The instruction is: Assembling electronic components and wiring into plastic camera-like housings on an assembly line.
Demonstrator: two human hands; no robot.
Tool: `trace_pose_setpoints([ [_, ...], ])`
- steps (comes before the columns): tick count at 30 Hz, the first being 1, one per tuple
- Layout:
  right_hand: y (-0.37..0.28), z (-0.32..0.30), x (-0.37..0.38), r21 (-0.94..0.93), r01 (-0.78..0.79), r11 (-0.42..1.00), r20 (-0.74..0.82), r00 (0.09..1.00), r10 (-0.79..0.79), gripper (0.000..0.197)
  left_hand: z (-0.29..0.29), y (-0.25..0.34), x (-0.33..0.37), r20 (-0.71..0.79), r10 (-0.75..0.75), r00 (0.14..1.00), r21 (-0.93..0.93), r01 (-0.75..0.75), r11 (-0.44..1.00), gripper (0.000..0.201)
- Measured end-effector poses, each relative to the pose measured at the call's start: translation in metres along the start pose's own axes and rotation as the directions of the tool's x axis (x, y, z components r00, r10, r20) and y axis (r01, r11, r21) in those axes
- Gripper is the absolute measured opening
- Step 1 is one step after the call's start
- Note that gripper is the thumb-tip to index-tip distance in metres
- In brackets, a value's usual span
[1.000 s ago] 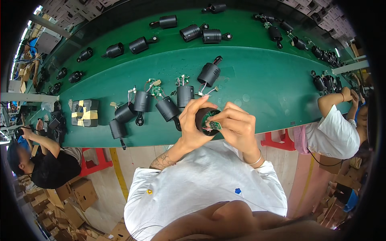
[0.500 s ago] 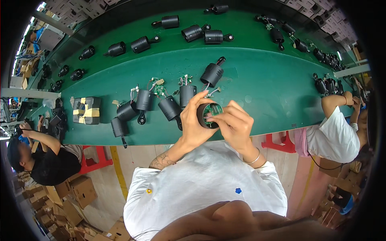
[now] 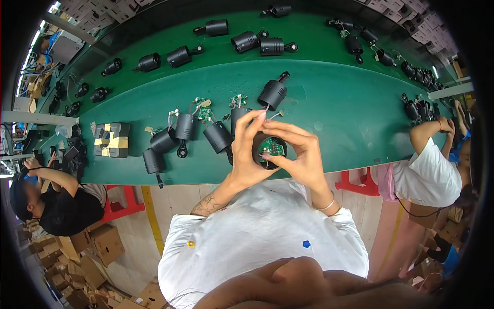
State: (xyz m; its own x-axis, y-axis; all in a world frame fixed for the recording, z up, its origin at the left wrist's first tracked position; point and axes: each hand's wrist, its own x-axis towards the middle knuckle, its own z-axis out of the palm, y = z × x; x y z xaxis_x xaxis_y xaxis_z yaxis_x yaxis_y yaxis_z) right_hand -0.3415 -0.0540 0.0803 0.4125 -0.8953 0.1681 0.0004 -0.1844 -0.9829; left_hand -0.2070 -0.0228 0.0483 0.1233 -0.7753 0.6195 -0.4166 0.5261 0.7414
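Between my hands, a black cylindrical housing (image 3: 263, 139) has its open end facing up, with a green circuit board (image 3: 274, 147) inside the opening. My left hand (image 3: 244, 158) is closed around the housing's left side. My right hand (image 3: 305, 155) curves around the far and right sides, its thumb reaching into the opening against the board. Just beyond my fingertips lies another black housing (image 3: 272, 94) with wires coming out. Left of my hands are several more housings, among them a ribbed one (image 3: 218, 137), with loose circuit boards (image 3: 204, 109) wired to them.
A dark block with yellow tape (image 3: 111, 140) sits on the green bench (image 3: 329, 110) at left. Further housings (image 3: 272, 47) lie along the far strip. Co-workers sit at left (image 3: 67, 206) and right (image 3: 432, 172), near red stools (image 3: 358, 183). Cardboard boxes (image 3: 107, 243) are stacked at lower left.
My right hand has shifted from pinching at the board to wrapping around the housing, thumb in the opening. The housing has tipped so its opening and board face up more.
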Motion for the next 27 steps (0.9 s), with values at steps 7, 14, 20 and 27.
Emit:
trace_pose_setpoints([
  [7,0.006,0.004,0.002,-0.032,0.091,0.995,0.007,0.996,-0.091,0.045,0.001,-0.007,-0.007,0.022,-0.117,0.993,-0.161,0.119,0.980,0.103],
  [14,0.000,0.007,0.002,-0.103,0.025,0.994,0.005,1.000,-0.025,0.044,0.000,-0.011,-0.010,0.091,-0.194,0.977,-0.220,0.210,0.953,0.108],
  [20,-0.005,0.009,0.000,-0.108,-0.051,0.993,-0.022,0.999,0.049,0.044,0.001,-0.010,-0.013,0.092,-0.219,0.971,-0.277,0.237,0.931,0.112],
  [27,-0.009,0.008,0.008,0.052,0.038,0.998,0.016,0.999,-0.039,0.045,0.003,-0.006,-0.013,0.044,-0.233,0.972,-0.313,0.235,0.920,0.113],
])
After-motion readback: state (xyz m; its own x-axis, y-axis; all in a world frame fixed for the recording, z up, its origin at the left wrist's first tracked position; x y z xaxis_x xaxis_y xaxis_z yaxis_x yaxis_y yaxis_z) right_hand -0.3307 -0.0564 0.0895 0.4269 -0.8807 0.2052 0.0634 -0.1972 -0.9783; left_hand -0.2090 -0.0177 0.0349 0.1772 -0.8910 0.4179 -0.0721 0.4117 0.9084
